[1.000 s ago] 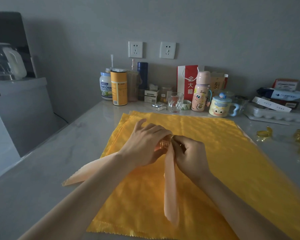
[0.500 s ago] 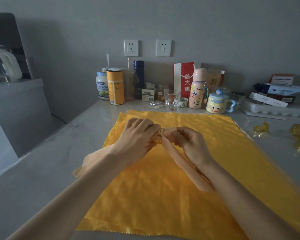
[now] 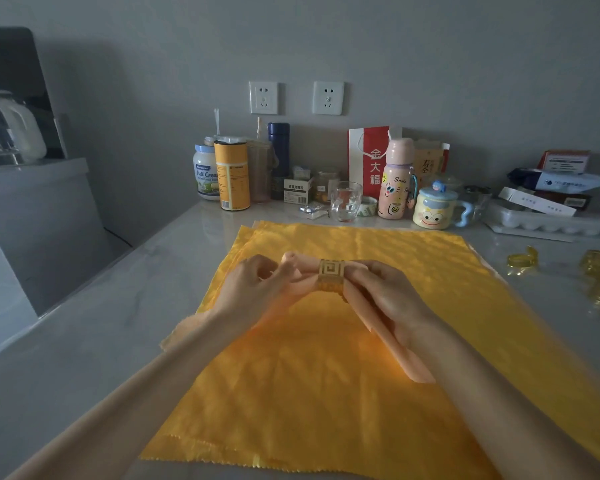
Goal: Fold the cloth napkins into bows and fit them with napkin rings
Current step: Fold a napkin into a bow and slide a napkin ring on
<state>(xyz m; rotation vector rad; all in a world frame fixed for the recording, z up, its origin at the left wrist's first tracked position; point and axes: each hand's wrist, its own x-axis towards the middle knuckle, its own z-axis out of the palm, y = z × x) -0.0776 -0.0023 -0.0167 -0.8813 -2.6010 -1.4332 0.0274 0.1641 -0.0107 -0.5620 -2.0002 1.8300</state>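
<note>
1. A large yellow-orange satin cloth (image 3: 309,393) lies spread flat on the pale grey marble counter (image 3: 84,358), its zigzag-cut hem nearest the viewer.
2. Over it, one tail of the folded peach cloth napkin (image 3: 388,341) slants toward the near right beneath the right forearm. Another tail shows at the left under the left wrist.
3. At the cloth's middle, a gold openwork napkin ring (image 3: 331,278) sits around the gathered centre of the napkin, between both hands.
4. The left hand (image 3: 253,292) has its fingers curled, pinching the napkin fold just left of the ring.
5. The right hand (image 3: 388,299) has thumb and curled fingertips pinching the napkin just right of the ring, touching it.
6. Farther right on the counter, off the cloth, lie loose gold napkin rings (image 3: 520,260).
7. Along the far wall stand an orange cylindrical canister (image 3: 232,174), a clear glass mug (image 3: 345,202), a pink cartoon bottle (image 3: 395,181) and a yellow smiling-face mug (image 3: 433,211).
</note>
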